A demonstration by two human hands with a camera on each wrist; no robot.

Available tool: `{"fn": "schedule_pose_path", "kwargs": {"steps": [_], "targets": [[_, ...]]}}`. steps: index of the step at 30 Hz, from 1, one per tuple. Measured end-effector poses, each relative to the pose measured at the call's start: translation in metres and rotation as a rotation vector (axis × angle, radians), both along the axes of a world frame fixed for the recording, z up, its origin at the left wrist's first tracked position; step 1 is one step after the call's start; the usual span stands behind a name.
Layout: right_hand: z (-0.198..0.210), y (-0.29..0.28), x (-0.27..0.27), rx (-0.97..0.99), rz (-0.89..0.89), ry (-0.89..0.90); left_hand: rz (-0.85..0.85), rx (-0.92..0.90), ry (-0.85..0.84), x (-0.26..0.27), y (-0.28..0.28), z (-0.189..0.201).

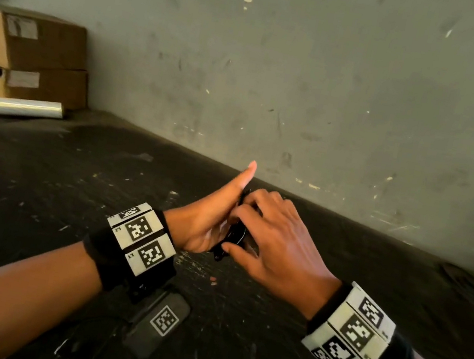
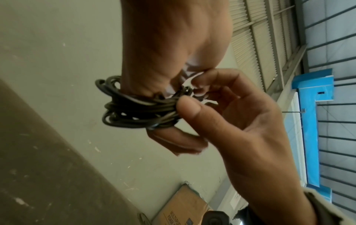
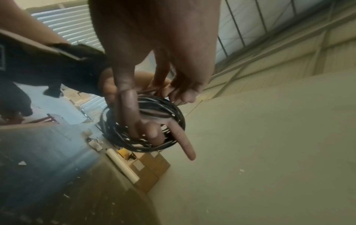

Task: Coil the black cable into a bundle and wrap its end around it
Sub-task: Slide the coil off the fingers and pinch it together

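The black cable (image 1: 233,236) is a small coil of several loops held above the dark table, between both hands. My left hand (image 1: 207,215) holds the coil from the left with its thumb sticking straight up; its other fingers are hidden behind the coil. My right hand (image 1: 278,243) comes in from the right and pinches the loops. In the left wrist view the coil (image 2: 131,111) sits under my left hand (image 2: 169,53), and the right hand (image 2: 240,121) presses its thumb on the bundle. In the right wrist view, fingers of the right hand (image 3: 154,38) pass through the coil (image 3: 165,109). The cable's end cannot be made out.
The hands are close to a scuffed grey wall (image 1: 310,81). Stacked cardboard boxes (image 1: 39,56) and a pale tube (image 1: 11,106) lie at the far left of the table (image 1: 37,191). A flat black device with a marker tag (image 1: 163,321) lies under my left wrist.
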State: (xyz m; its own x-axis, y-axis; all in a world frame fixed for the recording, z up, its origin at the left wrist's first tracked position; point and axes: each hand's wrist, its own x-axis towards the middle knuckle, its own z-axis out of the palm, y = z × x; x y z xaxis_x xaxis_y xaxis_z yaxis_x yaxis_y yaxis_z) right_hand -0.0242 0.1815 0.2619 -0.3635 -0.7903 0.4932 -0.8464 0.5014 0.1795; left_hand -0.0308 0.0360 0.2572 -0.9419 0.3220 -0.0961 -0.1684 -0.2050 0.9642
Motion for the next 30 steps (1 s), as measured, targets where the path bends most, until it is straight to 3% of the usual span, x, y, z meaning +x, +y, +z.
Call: {"fn": "schedule_pose_path", "kwargs": {"steps": [7,14,21,26,30], "targets": [[-0.005,0.009,-0.013,0.099,0.127,0.101,-0.185,0.034,-0.136,0.004,-0.002,0.000],[-0.015,0.012,-0.020,0.204,0.098,0.225,-0.313,0.039,-0.204,0.001,-0.003,-0.001],[-0.026,0.011,-0.028,-0.021,0.251,0.211,-0.133,-0.226,-0.099,-0.008,0.002,-0.002],[-0.037,0.010,-0.031,-0.120,0.285,0.204,-0.122,-0.296,-0.097,-0.009,0.001,-0.005],[-0.043,0.007,-0.033,-0.158,0.276,0.074,-0.047,-0.380,-0.065,-0.009,0.002,-0.005]]}}
